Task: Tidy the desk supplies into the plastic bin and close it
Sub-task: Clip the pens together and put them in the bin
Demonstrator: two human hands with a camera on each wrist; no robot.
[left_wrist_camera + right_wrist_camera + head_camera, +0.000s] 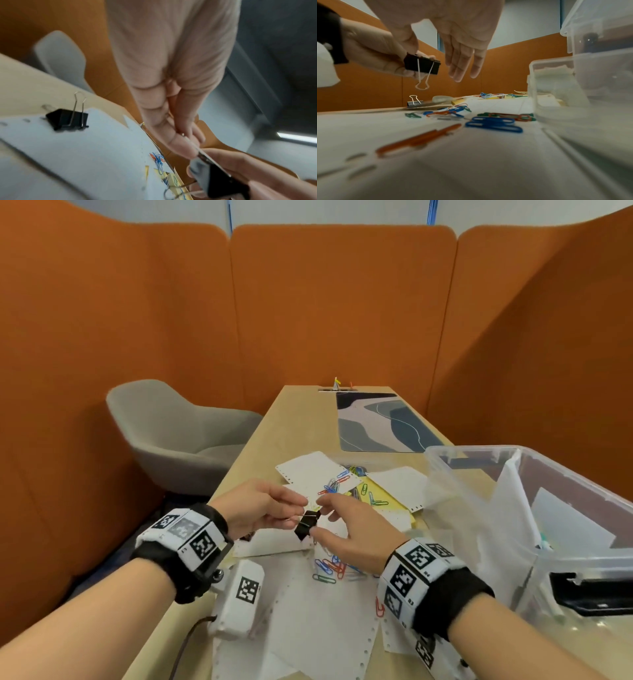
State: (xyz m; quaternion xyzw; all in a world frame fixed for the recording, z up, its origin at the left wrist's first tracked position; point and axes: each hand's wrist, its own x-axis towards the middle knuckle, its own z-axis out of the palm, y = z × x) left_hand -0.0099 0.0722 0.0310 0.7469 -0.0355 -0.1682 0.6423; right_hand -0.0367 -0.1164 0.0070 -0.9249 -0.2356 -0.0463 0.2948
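Note:
A black binder clip (306, 525) hangs above the papers at the table's near middle. My left hand (301, 506) pinches its wire handle between thumb and fingers. My right hand (320, 518) is right beside it, thumb against the clip body (422, 65), while its fingers (460, 65) stay straight and apart from the clip. The clear plastic bin (534, 508) stands open at the right with papers inside. A second black binder clip (68, 119) is clamped on a white sheet. Coloured paper clips (332, 568) lie loose under my hands, more of them (334, 484) farther back.
White perforated sheets (308, 628) and yellow sticky notes (376, 494) cover the near table. A patterned desk mat (380, 422) lies at the far end. A grey chair (178, 433) stands left of the table edge. Orange partitions surround the booth.

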